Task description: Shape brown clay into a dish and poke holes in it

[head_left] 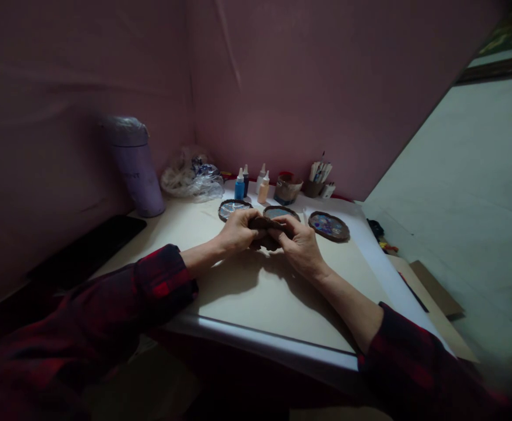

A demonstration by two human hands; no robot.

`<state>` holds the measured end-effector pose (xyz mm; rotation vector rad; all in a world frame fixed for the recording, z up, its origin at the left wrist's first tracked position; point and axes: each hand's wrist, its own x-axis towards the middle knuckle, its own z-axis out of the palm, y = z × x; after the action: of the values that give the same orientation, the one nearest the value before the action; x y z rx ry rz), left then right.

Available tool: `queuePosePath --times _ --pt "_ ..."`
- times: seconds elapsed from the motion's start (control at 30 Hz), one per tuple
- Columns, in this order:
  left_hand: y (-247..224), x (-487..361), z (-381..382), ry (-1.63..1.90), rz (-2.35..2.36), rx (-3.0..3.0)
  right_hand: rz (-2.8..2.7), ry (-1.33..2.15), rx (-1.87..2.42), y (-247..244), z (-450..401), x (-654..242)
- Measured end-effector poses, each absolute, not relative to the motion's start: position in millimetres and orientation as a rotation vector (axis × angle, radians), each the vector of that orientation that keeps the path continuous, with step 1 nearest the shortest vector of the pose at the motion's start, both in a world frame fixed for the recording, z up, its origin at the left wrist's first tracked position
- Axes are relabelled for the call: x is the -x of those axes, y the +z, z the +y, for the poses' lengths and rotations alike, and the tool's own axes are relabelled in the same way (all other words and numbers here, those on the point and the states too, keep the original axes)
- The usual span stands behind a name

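Above the middle of the table, my left hand [241,231] and my right hand [300,242] both grip a dark brown, clay-like piece [266,240]. It looks flattish with an uneven lower edge, and fingers cover much of it. My thumbs press its near side. Just behind the hands lie three shallow oval pieces with brown scalloped rims. The left oval [229,206] has a pale blue and white inside, the middle oval [282,211] is grey-blue and partly hidden by my right hand, and the right oval [328,226] is mottled blue and purple.
Several nozzle bottles, one blue [239,187] and one orange [263,190], stand at the back beside a stained tub [287,189] and a brush holder [314,187]. A purple tumbler [137,172], crumpled plastic bag [190,178] and dark flat object [89,248] occupy the left. The table edge [277,341] is near me.
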<state>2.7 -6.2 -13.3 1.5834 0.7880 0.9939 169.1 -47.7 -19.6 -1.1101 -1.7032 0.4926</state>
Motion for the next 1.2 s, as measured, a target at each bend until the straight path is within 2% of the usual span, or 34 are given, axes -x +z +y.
queuePosePath --times 0.27,0.6,0.93,1.2 --pt "-10 -5 -5 1.007 0.682 -1.494 -1.58 0.562 1.136 -25 -39 -174" --pt "-14 -9 -5 0.83 0.583 -1.393 -1.466 0.588 1.065 -26 -34 -176" --pt "-13 -7 -5 1.004 0.636 -1.422 -1.517 0.622 1.087 -26 -35 -176" --pt "-10 -6 -6 0.983 0.636 -1.467 -1.511 0.549 1.159 -24 -36 -174"
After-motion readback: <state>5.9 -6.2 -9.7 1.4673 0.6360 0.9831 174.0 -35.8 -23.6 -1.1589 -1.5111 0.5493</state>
